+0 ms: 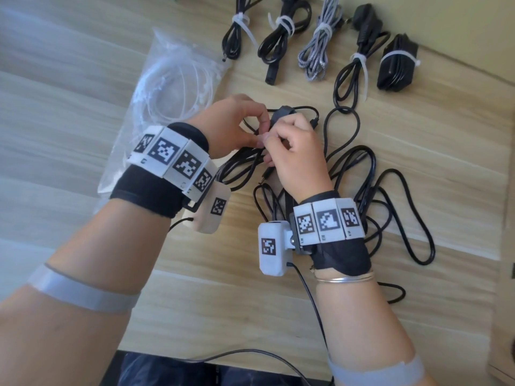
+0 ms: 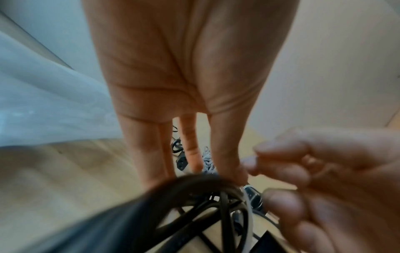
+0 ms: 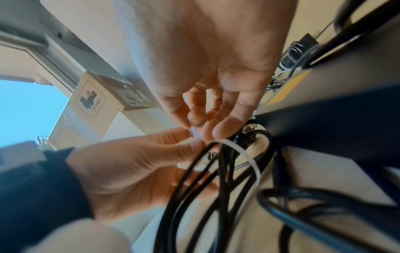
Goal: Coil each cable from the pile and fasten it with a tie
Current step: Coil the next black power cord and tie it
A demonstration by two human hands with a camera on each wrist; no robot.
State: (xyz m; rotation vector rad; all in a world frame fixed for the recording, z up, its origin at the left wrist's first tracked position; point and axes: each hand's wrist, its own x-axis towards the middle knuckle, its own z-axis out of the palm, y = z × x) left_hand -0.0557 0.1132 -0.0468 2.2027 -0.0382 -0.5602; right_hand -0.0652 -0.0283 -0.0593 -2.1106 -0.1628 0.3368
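Over the middle of the wooden table (image 1: 278, 288), my two hands meet above a coiled black cable (image 1: 242, 165). A white tie (image 3: 244, 154) loops round the cable's strands (image 3: 223, 179). My left hand (image 1: 255, 126) pinches the tie between thumb and forefinger, and its lower fingers lie under the strands. My right hand (image 1: 274, 140) pinches the tie's other end right beside it. In the left wrist view the cable (image 2: 194, 196) hangs below the left fingers (image 2: 192, 150), with the right hand (image 2: 314, 171) curled close by. Where the tie's two ends meet is hidden by fingertips.
A clear bag of white ties (image 1: 172, 87) lies to the left of my hands. Several tied cable bundles (image 1: 281, 32) line the far side. Loose black cables (image 1: 390, 196) sprawl to the right, near the table's right edge (image 1: 501, 218). A cardboard box (image 3: 93, 102) stands off the table.
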